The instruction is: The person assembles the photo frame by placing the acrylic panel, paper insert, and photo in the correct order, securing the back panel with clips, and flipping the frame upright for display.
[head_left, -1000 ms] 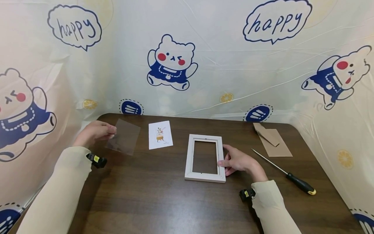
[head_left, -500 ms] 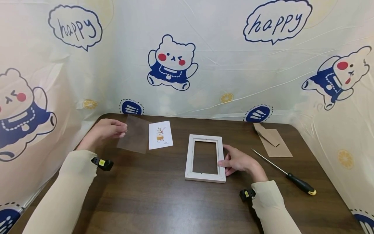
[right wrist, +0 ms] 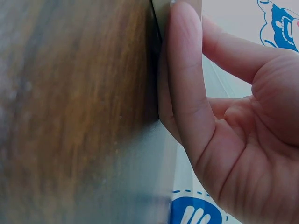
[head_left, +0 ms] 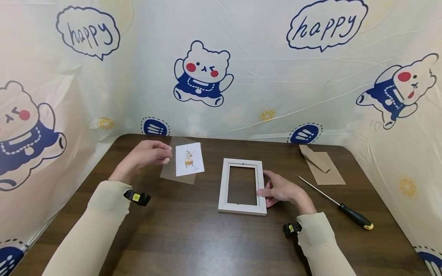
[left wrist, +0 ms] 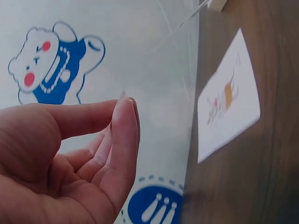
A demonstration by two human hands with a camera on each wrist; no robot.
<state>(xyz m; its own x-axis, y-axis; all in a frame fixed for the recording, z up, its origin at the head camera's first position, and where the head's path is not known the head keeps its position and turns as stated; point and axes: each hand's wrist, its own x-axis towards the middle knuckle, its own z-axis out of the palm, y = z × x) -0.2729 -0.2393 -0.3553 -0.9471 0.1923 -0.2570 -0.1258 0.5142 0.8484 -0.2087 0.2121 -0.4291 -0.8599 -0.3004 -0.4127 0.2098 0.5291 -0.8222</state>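
My left hand (head_left: 146, 157) pinches the left edge of a clear sheet (head_left: 169, 172) between thumb and fingers. In the head view this sheet overlaps the white card (head_left: 190, 157) with its printed potted plant; whether they touch I cannot tell. The left wrist view shows the thumb and fingertips of the left hand (left wrist: 88, 149) pressed together, the sheet barely visible, and the card (left wrist: 231, 100) lying to the right. With its thumb on top, my right hand (head_left: 281, 189) grips the right side of a white frame (head_left: 224, 186) lying on the table.
At the back right lies a brown board (head_left: 333, 172) with a folded brown flap (head_left: 315, 159) on it. A screwdriver with a black handle (head_left: 355, 217) rests right of my right hand. A printed curtain (head_left: 241, 96) stands behind the dark wooden table (head_left: 207, 245).
My left hand has carried the clear sheet rightward, from left of the card to a place overlapping it in view. The right hand and the frame have stayed where they were.
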